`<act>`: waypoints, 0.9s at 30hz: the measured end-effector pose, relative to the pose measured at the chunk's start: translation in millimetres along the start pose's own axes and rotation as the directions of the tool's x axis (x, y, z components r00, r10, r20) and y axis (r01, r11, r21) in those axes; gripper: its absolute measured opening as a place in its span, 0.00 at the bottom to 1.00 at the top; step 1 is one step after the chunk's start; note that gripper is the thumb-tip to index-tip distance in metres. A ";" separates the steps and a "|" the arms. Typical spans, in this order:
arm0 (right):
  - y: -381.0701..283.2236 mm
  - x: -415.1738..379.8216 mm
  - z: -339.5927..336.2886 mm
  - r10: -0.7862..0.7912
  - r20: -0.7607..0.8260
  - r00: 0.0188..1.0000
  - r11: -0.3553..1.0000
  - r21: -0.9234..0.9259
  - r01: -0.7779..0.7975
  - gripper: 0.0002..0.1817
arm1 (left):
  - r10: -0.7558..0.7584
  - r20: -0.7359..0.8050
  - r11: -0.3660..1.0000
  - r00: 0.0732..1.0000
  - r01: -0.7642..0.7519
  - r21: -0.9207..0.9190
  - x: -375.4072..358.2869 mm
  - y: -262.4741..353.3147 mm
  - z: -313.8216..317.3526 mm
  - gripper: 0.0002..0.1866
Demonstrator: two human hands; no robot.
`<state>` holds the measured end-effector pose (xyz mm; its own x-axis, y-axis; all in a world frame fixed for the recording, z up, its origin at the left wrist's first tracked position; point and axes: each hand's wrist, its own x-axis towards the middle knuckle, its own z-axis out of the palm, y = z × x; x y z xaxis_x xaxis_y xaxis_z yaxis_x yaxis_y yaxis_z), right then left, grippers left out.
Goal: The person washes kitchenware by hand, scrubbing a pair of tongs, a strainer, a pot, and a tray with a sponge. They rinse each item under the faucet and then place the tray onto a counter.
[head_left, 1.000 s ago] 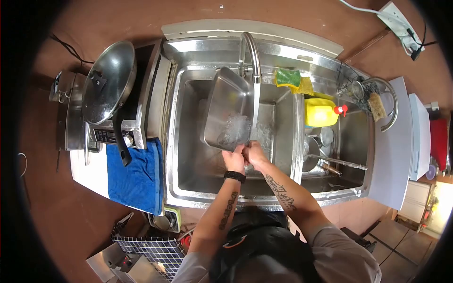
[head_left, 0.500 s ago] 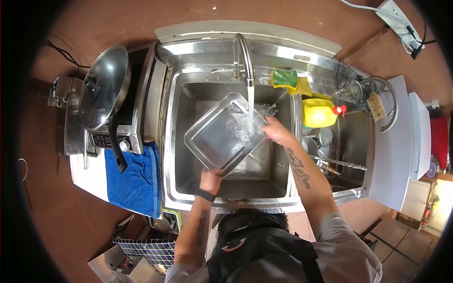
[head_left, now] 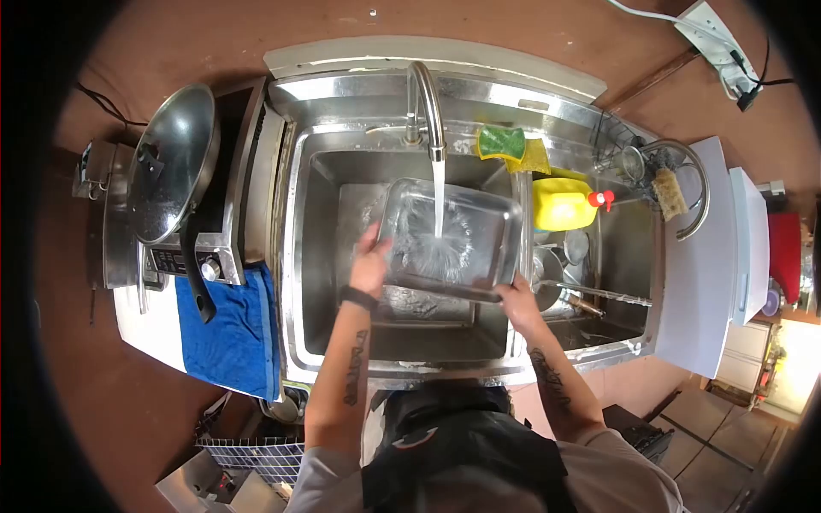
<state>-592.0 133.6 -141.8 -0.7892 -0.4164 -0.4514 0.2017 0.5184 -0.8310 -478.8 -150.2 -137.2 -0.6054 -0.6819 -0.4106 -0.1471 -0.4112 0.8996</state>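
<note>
A rectangular stainless steel tray [head_left: 496, 218] is held inside the left sink basin [head_left: 321, 256], under running water [head_left: 440, 201] from the faucet [head_left: 428, 103]. Water splashes and spreads over the middle of the tray. My right hand [head_left: 519, 308] grips its lower right corner, thumb near the rim. At the tray's left edge is my left hand [head_left: 369, 263], slightly blurred, with thumb and fingers at the rim; the fingers' undersides are hidden. A dark band [head_left: 358, 297] circles my left wrist.
Green and yellow sponges [head_left: 501, 144] lie on the sink's back ledge. A yellow bottle with a red cap [head_left: 566, 205] and several dishes sit in the right basin [head_left: 629, 291]. Left are a lidded pan [head_left: 175, 162] on a cooker and a blue towel [head_left: 224, 329].
The tray has turned clockwise and moved right, with its long side now nearer level. My left hand shifted up to the left edge; my right hand moved down with its corner.
</note>
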 end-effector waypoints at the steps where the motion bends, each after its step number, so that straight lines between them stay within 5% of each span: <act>1: 6.9 -0.4 11.6 0.171 0.064 0.983 0.975 0.131 -0.178 0.28 | 0.029 0.102 1.000 0.994 -0.029 0.000 -5.0 19.1 -5.8 0.25; 2: 9.9 -1.8 24.1 0.329 0.151 0.932 0.901 0.247 -0.358 0.26 | 0.053 0.202 0.999 0.978 -0.054 -0.001 -12.7 35.1 -14.4 0.29; 5: -16.1 20.2 66.9 0.409 0.255 0.876 0.802 0.357 -0.478 0.22 | 0.106 0.218 0.992 0.970 -0.118 0.042 -64.9 87.4 -25.9 0.31; 9: -6.9 77.4 109.6 0.254 0.367 0.895 0.878 0.301 -0.372 0.17 | 0.222 0.168 0.869 0.960 -0.273 0.412 -102.0 88.5 -40.4 0.32; 11: -11.0 100.8 112.5 0.236 0.392 0.889 0.898 0.262 -0.354 0.17 | 0.242 0.054 0.875 0.969 -0.242 0.420 -104.1 71.2 -50.4 0.32; 14: -50.2 107.0 96.5 -0.005 0.310 0.951 0.992 -0.120 0.045 0.26 | 0.286 -0.054 0.867 0.957 -0.235 0.440 -80.4 0.3 -94.3 0.30; 15: -65.6 101.2 86.5 0.002 0.308 0.951 0.991 -0.125 0.038 0.26 | 0.298 -0.118 0.863 0.947 -0.214 0.457 -72.1 -26.6 -107.9 0.29; 17: -103.6 85.7 63.8 -0.058 0.429 0.902 0.995 -0.053 0.089 0.29 | 0.001 -0.093 0.943 0.996 0.030 0.330 -58.3 -56.6 -115.6 0.23; 18: -132.5 68.5 49.4 -0.016 0.443 0.896 0.995 -0.081 0.058 0.33 | -0.170 -0.141 0.880 0.975 0.215 0.424 -53.9 -53.1 -104.0 0.17; 19: -136.1 60.3 45.1 -0.015 0.441 0.897 0.994 -0.089 0.060 0.33 | -0.220 -0.148 0.891 0.964 0.260 0.372 -47.8 -63.5 -94.3 0.16; 20: -134.5 48.4 42.8 -0.097 0.368 0.925 0.963 -0.201 0.181 0.35 | -0.163 0.025 0.751 0.986 0.108 0.652 -29.6 -99.1 -102.8 0.17; 22: -131.9 18.0 39.6 -0.276 0.254 0.927 0.863 -0.359 0.355 0.40 | -0.220 0.131 0.570 0.967 0.018 0.821 -9.7 -110.1 -84.5 0.18; 24: -133.3 -14.8 35.1 -0.358 0.215 0.908 0.851 -0.324 0.413 0.43 | -0.259 0.180 0.750 0.949 0.080 0.656 9.6 -115.7 -58.7 0.29; 25: -126.5 -24.0 34.0 -0.357 0.219 0.908 0.850 -0.326 0.413 0.43 | -0.330 0.201 0.921 0.922 0.268 0.282 18.6 -116.6 -44.3 0.34; 27: -110.2 -37.5 33.1 -0.470 0.147 0.870 0.796 -0.355 0.490 0.45 | -0.431 0.269 0.821 0.861 0.498 -0.281 40.6 -105.2 -21.6 0.45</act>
<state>-565.4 67.4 -44.0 -0.6966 -0.7157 -0.0503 -0.4319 0.4743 -0.7671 -471.0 -147.7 -251.7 -0.6688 -0.2475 -0.7010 -0.2025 -0.8467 0.4921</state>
